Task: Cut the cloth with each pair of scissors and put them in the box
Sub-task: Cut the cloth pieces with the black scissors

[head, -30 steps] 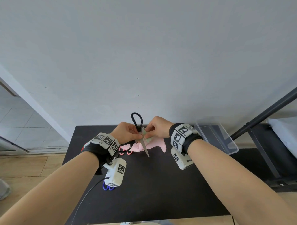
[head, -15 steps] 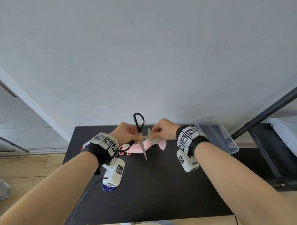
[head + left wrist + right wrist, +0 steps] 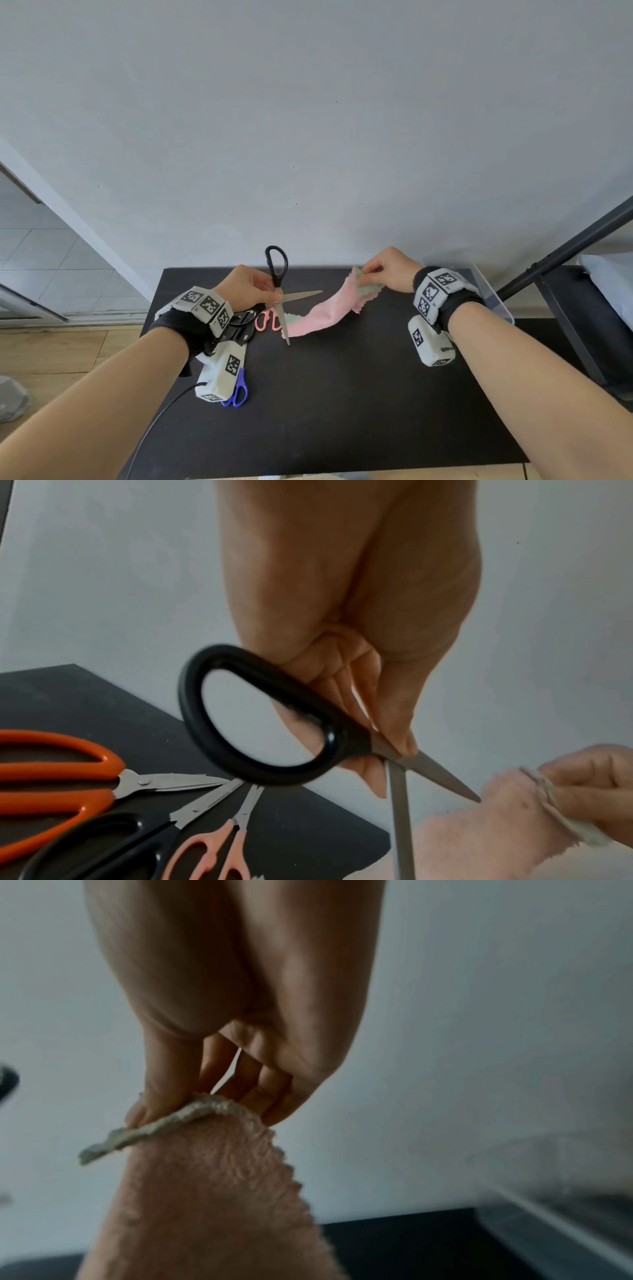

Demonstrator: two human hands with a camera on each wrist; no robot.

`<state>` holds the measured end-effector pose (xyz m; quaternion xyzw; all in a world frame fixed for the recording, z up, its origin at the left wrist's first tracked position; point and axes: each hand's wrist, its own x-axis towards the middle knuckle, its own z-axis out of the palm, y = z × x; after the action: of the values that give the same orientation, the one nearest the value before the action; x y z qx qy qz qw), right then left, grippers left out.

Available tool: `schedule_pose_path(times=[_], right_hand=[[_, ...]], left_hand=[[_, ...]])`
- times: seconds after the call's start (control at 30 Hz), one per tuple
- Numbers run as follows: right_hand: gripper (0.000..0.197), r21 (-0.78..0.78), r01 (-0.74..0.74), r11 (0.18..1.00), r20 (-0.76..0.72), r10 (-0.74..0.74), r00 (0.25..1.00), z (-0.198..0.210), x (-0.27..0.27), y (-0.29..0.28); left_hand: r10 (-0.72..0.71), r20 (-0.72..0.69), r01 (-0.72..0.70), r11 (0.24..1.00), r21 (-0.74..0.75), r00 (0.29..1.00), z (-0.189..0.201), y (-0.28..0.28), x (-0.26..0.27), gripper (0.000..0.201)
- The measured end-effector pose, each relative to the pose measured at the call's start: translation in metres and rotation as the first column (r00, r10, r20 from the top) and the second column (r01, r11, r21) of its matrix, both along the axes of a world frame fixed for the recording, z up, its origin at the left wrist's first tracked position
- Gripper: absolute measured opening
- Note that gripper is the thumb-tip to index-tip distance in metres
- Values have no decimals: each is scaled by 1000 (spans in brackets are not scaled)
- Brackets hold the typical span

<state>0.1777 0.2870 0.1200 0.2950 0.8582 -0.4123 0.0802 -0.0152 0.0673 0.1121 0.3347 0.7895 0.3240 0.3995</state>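
Observation:
My left hand (image 3: 248, 287) (image 3: 373, 723) grips the black-handled scissors (image 3: 278, 274) (image 3: 274, 718) near the pivot, one handle loop up, blades spread wide apart above the black table (image 3: 342, 394). My right hand (image 3: 387, 269) (image 3: 219, 1085) pinches the upper end of the pink and green cloth (image 3: 329, 310) (image 3: 212, 1191) and holds it up to the right. The cloth's lower end lies on the table by the downward blade. The clear plastic box (image 3: 486, 294) stands at the table's back right, behind my right wrist.
Orange-handled scissors (image 3: 61, 772), a second black pair (image 3: 113, 840) and a pink pair (image 3: 267, 318) (image 3: 212, 853) lie on the table under my left hand. Blue-handled scissors (image 3: 238, 390) lie nearer me. A dark metal frame (image 3: 565, 246) rises at the right.
My right hand has pulled the cloth away to the right and stretched it out. The scissor blades have spread wide, and the cloth no longer sits between them.

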Motion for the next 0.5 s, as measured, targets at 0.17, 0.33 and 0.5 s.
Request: schedule_pose_path(times=[0.17,0.33,0.5], right_hand=[[29,-61,-48,997,-138,40,990,11,-25,-19],[9,-109,-117,987,-106,106,989,14,-41,-39],[19,-156,-131,979,-76,120,990,8,-48,-57]], left_hand=[[-62,14,61,998,12,998,6,10,8,2],[-60,13,60,998,30,998,7,17,12,6],[-49,33,47,997,64,998,11,20,18,8]])
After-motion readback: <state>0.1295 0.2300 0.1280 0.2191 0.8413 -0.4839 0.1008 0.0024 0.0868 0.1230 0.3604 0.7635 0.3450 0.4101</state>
